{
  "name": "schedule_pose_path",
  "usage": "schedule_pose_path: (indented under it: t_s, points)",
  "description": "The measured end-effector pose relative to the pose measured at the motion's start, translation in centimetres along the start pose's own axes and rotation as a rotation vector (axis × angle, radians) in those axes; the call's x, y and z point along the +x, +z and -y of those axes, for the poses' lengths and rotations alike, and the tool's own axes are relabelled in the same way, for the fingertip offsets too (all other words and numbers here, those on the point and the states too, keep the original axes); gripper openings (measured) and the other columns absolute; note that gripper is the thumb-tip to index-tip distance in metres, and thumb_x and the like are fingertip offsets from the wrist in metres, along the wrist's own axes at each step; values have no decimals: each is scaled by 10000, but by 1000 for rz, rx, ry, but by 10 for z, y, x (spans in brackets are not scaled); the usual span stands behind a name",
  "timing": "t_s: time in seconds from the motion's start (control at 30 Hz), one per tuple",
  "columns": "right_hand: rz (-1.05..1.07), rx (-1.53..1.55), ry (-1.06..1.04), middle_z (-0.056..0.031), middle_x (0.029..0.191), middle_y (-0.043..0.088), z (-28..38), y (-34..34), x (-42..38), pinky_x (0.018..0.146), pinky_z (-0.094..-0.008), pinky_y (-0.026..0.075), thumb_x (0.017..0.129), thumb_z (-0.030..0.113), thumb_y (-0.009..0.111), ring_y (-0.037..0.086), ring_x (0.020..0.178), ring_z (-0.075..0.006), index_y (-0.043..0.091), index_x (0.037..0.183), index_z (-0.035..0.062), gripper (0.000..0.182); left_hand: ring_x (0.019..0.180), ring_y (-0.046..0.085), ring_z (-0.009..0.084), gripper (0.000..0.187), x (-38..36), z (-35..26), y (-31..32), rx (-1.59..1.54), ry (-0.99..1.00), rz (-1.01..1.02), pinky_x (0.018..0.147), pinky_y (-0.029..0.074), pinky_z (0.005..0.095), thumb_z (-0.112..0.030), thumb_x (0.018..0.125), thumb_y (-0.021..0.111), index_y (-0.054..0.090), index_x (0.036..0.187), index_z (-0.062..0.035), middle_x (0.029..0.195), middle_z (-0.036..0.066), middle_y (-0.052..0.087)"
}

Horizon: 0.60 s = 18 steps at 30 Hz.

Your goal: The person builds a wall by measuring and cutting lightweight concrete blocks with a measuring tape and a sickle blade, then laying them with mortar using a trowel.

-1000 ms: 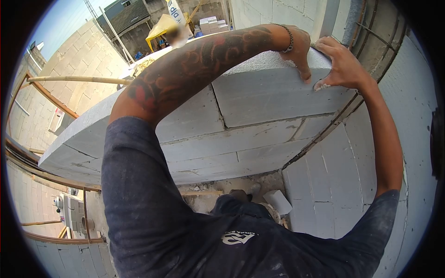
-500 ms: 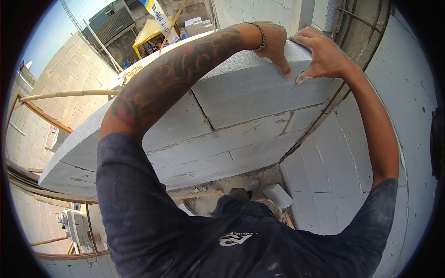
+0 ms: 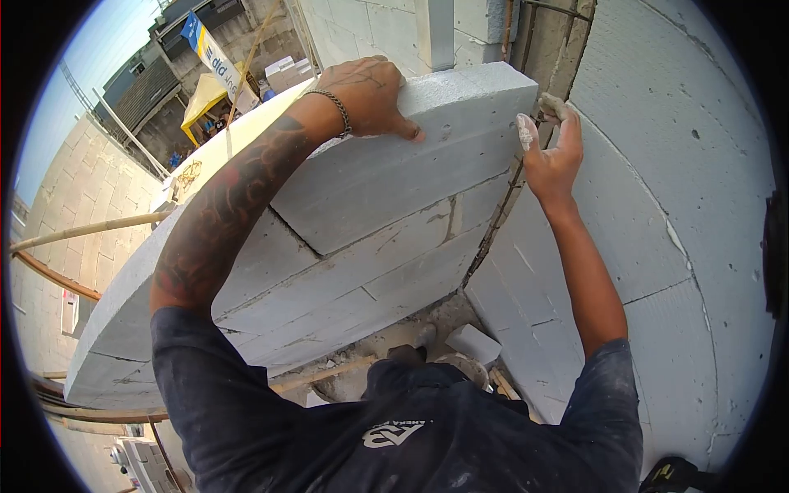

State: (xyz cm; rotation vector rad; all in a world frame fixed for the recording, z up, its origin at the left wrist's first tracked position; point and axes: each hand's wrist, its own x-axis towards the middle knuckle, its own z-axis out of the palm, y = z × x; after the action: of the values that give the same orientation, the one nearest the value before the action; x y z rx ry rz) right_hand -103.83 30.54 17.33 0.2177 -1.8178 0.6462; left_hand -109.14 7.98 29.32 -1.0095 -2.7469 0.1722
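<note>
A long pale-grey aerated concrete block point(image 3: 460, 140) lies along the top of a low wall point(image 3: 353, 279) of the same blocks. My left hand point(image 3: 366, 94) is over the block's top edge, thumb pressed on the near face and fingers on top, their tips hidden behind it. Just past the block's right end, my right hand point(image 3: 557, 152) is raised with thumb and fingers apart and nothing between them. White dust coats its fingertips. Left of the block's lower part, an open vertical joint shows between it and the neighbouring block.
Steel rebar point(image 3: 567, 33) runs up the corner column beside the block's end. A taller block wall point(image 3: 657, 205) stands on my right. By my feet are a loose block point(image 3: 474, 343) and a bucket point(image 3: 468, 367). Bamboo poles point(image 3: 90, 232) cross on the left.
My right hand has come off the block's top edge and moved beyond its end. My left hand still grips the block. The camera view has shifted right.
</note>
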Motion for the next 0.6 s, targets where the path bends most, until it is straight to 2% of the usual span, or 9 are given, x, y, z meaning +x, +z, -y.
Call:
schedule_pose_path:
  t_s: [0.03, 0.07, 0.13, 0.17, 0.23, 0.27, 0.37, 0.43, 0.6]
  points:
    - [-26, -12, 186, -195, 1015, 534, -4, 2, -22, 849, -366, 410, 782, 270, 630, 535, 955, -286, 487, 1086, -53, 465, 861, 582, 276, 680, -8, -3, 0, 51, 0, -59, 758, 457, 325, -523, 596, 715, 612, 902, 76, 890, 177, 583]
    - [-19, 2, 183, -195, 1015, 534, -9, 8, -38, 849, -366, 410, 782, 270, 630, 535, 955, -286, 487, 1086, -53, 465, 861, 582, 276, 680, -15, -2, 2, 53, -15, -55, 758, 457, 325, -523, 596, 715, 612, 902, 76, 890, 177, 583]
    - [110, 99, 486, -223, 1096, 517, -16, 16, -58, 877, -367, 396, 826, 308, 569, 509, 1039, -312, 426, 1161, -79, 532, 850, 582, 264, 469, -29, 2, 5, 94, 55, -188, 792, 436, 321, -402, 713, 674, 627, 933, 10, 914, 128, 600]
    - [114, 116, 486, -223, 1096, 517, -17, 13, -58, 877, -367, 396, 826, 308, 569, 509, 1039, -312, 426, 1161, -79, 532, 850, 582, 264, 469, -41, 4, 4, 104, 42, -183, 792, 436, 321, -402, 713, 674, 627, 933, 10, 914, 128, 600]
    - [269, 87, 642, -256, 1187, 463, -18, 15, -55, 926, -369, 358, 851, 347, 519, 453, 1122, -342, 372, 1213, -97, 591, 883, 574, 246, 279, -81, 18, -4, -35, 11, -230, 807, 425, 332, -250, 780, 625, 633, 960, -37, 932, 112, 606]
    - [292, 88, 625, -266, 1200, 449, -23, 18, -56, 942, -368, 340, 855, 356, 511, 436, 1136, -348, 358, 1225, -98, 605, 883, 574, 246, 279, -103, 29, -7, 5, -33, -224, 807, 425, 332, -250, 780, 625, 633, 960, -37, 932, 112, 606]
    - [337, 110, 581, -279, 1239, 406, -34, 19, -60, 976, -361, 301, 858, 360, 508, 411, 1159, -352, 319, 1253, -102, 636, 928, 560, 238, 265, -159, 47, 2, -162, -284, -405, 808, 425, 344, -198, 794, 597, 620, 979, -10, 953, 126, 606]
    - [341, 116, 607, -266, 1276, 371, -47, 24, -64, 986, -354, 284, 860, 350, 512, 386, 1184, -327, 303, 1261, -108, 644, 957, 548, 261, 246, -185, 52, 20, -238, -389, -604, 832, 412, 360, -158, 796, 581, 613, 981, 1, 955, 145, 603]
    - [393, 323, 662, -244, 1292, 353, -43, 26, -46, 999, -347, 260, 860, 335, 521, 359, 1198, -285, 285, 1268, -115, 652, 1025, 515, 292, 486, -185, 49, 36, -68, -318, -561, 910, 378, 384, -306, 681, 703, 579, 1063, -32, 1064, 135, 569]
